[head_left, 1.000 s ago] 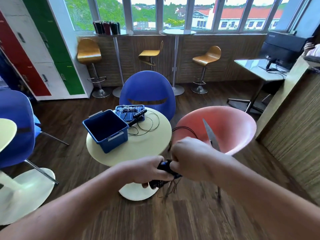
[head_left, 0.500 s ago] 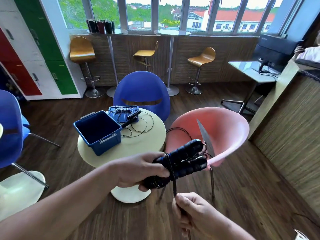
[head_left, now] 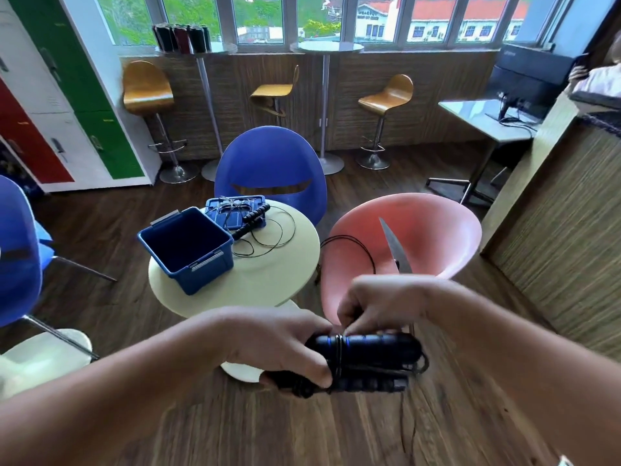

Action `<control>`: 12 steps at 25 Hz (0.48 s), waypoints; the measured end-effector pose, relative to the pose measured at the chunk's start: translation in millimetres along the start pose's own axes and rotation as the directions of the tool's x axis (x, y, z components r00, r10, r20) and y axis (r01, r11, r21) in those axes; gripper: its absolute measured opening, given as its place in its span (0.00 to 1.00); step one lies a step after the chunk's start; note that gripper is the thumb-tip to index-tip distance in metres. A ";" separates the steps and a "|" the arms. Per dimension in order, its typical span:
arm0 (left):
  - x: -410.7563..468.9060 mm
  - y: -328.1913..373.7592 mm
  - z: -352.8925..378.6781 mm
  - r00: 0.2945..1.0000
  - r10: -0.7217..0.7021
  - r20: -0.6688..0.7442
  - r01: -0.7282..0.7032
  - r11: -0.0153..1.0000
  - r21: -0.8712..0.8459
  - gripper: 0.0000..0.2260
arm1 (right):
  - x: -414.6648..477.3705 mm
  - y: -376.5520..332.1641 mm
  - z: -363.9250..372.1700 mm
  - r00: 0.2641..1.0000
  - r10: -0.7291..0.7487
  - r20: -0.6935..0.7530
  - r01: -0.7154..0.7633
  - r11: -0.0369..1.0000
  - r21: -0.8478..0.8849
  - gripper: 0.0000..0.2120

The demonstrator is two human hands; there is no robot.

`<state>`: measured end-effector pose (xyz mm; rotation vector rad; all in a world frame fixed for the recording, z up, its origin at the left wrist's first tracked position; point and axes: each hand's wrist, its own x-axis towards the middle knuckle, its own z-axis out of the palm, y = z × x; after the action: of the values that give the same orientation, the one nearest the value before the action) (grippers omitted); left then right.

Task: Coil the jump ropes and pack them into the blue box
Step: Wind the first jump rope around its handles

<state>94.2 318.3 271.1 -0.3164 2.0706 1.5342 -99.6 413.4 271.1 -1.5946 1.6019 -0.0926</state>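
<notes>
Gripping the left end of two black ribbed foam jump-rope handles [head_left: 373, 344] held side by side above the wooden floor [head_left: 302, 432], the left hand [head_left: 279, 344] has its fingers curled round them. The right hand [head_left: 379, 304] pinches the thin black cord [head_left: 339, 354] that is looped around both handles. Well apart from the hands, the open blue plastic box [head_left: 208, 274] stands on the round cream table [head_left: 268, 284], and a second black jump rope [head_left: 250, 222] lies just beside it, partly on the blue lid [head_left: 220, 211].
</notes>
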 end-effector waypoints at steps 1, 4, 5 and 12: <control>0.5 -2.6 -1.2 0.999 -0.033 -0.003 0.033 0.999 0.018 0.04 | -1.4 -13.3 -11.3 1.000 0.012 -0.005 -0.012 0.992 -0.123 0.16; -0.2 -10.5 -10.3 0.992 -0.100 -0.074 0.104 0.992 0.066 0.07 | -5.3 -45.0 -32.0 0.995 0.058 -0.081 -0.084 0.921 -0.380 0.19; -0.1 -13.0 -13.8 0.987 -0.123 -0.100 0.130 0.989 0.070 0.08 | -8.4 -52.1 -36.0 0.990 0.072 -0.123 -0.117 0.900 -0.419 0.19; -7.3 -23.1 -44.7 0.928 -0.137 -0.346 0.123 0.990 -0.063 0.08 | -19.2 -65.6 6.9 0.939 0.134 -0.317 -0.077 0.979 0.188 0.17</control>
<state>98.9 268.0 265.7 -0.7772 2.2324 1.5266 -47.3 421.1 314.9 -1.4072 1.8752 -0.4491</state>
